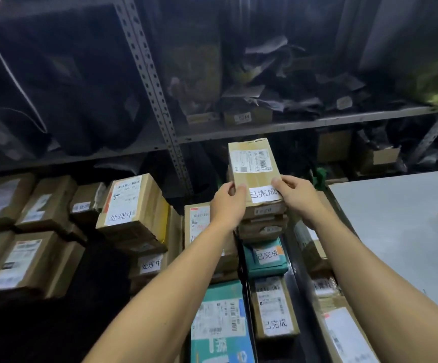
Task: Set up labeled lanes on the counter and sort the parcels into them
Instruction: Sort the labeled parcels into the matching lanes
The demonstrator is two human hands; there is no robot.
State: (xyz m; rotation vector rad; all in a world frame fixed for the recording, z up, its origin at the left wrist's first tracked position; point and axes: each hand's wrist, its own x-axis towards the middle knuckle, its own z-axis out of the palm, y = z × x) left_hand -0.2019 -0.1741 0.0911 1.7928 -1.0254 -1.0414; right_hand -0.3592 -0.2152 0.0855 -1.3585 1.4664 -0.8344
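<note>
**Both hands on labelled box, top of stack**

Left hand (227, 203) and right hand (297, 196) each have a closed grip on the cardboard box (255, 170) near edge. White label (263, 195) sits between grips. Stacked parcels (263, 226) directly beneath.

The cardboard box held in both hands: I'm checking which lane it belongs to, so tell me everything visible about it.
The cardboard box is a plain brown, oblong carton, closed. A white shipping label with a barcode sits on its far end; a white slip reading 已完成 sits at its near edge. The left hand and right hand grip its near corners, thumbs on top. It lies flat atop a stack of brown boxes, in front of the metal shelving.
</note>
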